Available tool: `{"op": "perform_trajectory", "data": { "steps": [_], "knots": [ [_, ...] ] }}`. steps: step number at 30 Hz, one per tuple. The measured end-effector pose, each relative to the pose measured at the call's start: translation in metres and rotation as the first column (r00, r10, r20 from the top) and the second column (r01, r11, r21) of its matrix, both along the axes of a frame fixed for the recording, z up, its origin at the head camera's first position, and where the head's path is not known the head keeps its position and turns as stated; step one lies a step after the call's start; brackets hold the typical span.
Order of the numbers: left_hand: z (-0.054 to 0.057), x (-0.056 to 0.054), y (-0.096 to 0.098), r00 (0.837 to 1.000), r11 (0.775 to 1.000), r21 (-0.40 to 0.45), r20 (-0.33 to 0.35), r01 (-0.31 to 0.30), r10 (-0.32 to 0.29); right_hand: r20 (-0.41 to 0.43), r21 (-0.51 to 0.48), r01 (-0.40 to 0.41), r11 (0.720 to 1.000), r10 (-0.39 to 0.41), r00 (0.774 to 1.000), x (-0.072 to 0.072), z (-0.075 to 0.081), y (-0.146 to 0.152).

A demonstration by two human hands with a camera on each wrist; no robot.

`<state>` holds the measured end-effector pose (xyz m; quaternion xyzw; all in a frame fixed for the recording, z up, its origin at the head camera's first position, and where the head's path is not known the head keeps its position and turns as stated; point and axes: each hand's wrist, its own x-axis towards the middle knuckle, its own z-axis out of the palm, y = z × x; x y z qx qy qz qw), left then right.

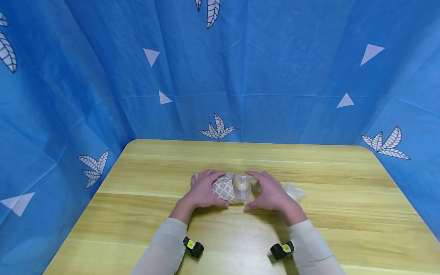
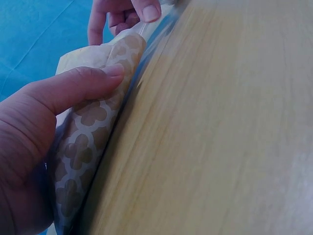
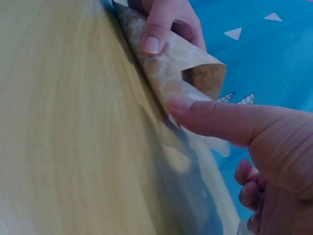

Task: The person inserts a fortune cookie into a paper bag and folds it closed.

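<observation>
Where a blue printed curtain (image 1: pixel 275 65) hangs along the far side of the wooden desk (image 1: pixel 361 191), the patterned wrapper (image 1: pixel 224 188) is near the desk's middle, clear film (image 1: pixel 243 195) at its right end. The left grip (image 1: pixel 205 191) clasps the wrapper, while the right grip (image 1: pixel 269 193) spans the film, whether pinching cannot be told; light, even pressure should keep the wrapper uncreased.

I see a blue cloth (image 1: pixel 292 76), which fills the upper half of the frame and carries pale triangles (image 1: pixel 371 52) and leaf prints (image 1: pixel 219 124). Across the lower half, I see a light wooden table (image 1: pixel 361 214).
</observation>
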<state>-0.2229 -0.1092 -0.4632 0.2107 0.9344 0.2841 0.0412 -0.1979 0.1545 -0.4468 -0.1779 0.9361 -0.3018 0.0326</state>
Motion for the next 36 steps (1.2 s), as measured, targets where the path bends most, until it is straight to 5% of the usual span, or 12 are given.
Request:
{"op": "perform_trajectory", "data": {
  "steps": [10,27,36],
  "knots": [
    [-0.001,0.000,-0.001,1.000,1.000,-0.007,-0.007,0.002,-0.002,-0.019,0.150,0.030,0.988,-0.028,0.999,0.000,0.004,0.011],
    [0.002,0.001,0.000,1.000,1.000,-0.001,0.003,0.015,-0.015,-0.025,0.116,0.010,0.993,-0.007,1.000,0.001,0.000,0.003],
    [0.001,0.000,0.000,1.000,1.000,0.000,0.003,0.011,-0.011,-0.040,-0.025,-0.033,0.999,0.032,0.999,0.001,0.002,0.007]
  ]
}}
